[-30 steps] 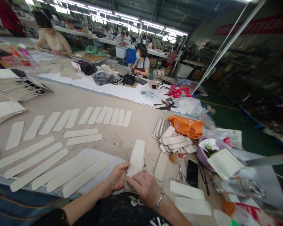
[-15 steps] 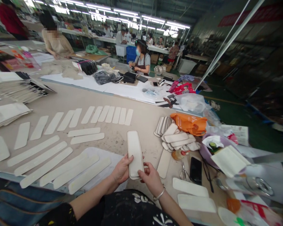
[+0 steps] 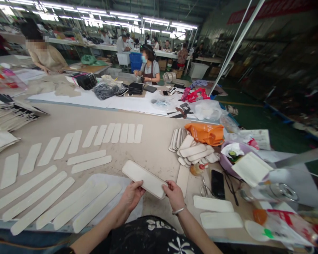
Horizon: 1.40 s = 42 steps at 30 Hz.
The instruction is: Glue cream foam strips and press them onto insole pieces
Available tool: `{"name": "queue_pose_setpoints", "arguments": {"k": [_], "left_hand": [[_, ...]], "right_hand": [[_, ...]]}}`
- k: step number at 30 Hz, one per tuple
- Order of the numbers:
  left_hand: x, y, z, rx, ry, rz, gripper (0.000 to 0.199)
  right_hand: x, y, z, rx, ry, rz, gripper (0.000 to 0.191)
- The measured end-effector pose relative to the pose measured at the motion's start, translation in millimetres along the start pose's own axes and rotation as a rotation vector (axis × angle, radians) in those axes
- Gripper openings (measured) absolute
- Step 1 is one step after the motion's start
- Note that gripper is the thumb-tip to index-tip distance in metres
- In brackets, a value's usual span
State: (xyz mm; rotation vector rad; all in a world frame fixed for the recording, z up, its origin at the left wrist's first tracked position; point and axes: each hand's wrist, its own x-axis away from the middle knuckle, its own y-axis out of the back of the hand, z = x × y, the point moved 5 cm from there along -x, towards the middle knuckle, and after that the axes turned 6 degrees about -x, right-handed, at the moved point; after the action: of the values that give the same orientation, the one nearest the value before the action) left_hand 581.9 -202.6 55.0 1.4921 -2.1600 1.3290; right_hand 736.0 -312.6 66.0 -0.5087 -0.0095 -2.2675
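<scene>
Both hands hold one white rounded strip [image 3: 144, 179] over the beige table, tilted with its far end up to the left. My left hand [image 3: 132, 194] pinches its lower edge near the middle. At its right end, my right hand [image 3: 174, 194] grips the corner between thumb and fingers. Rows of similar white strips [image 3: 112, 133] lie to the left, with longer strips [image 3: 29, 192] nearer the front edge. A pile of edged strips [image 3: 194, 150] sits to the right, and two flat pieces [image 3: 221, 220] lie near my right forearm.
Right of my hands are a glue bottle [image 3: 197, 169], scissors [image 3: 205, 188], a black phone [image 3: 217, 184], a purple basin [image 3: 225, 164] and an orange bag [image 3: 205, 133]. Paper stacks [image 3: 2, 143] stand at the far left. A co-worker [image 3: 149, 67] sits across the table.
The held strip has turned from nearly upright to slanting left-to-right. My right hand has moved to its right end, my left hand to its lower edge. The view has shifted to the right.
</scene>
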Motion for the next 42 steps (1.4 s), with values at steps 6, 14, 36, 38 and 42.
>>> {"name": "queue_pose_setpoints", "arguments": {"k": [6,14,36,38,42], "left_hand": [[4,-12.2,-1,-0.022,-0.035,0.052,0.034],[9,-17.8,-1,-0.016,-0.081,0.057,0.047],[24,-33.0,18,-0.318,-0.021,0.197,0.051],[27,-34.2,18,-0.306,-0.007,0.207,0.049],[29,-36.1,19,-0.262,0.062,0.227,0.043]], "right_hand": [[-2,2,11,0.144,0.118,-0.014,0.034],[-4,6,14,0.279,0.197,-0.042,0.032],[-1,-7,20,0.575,0.213,0.143,0.028],[-1,-6,20,0.554,0.205,0.149,0.025],[0,-4,22,0.526,0.185,0.192,0.024]]}}
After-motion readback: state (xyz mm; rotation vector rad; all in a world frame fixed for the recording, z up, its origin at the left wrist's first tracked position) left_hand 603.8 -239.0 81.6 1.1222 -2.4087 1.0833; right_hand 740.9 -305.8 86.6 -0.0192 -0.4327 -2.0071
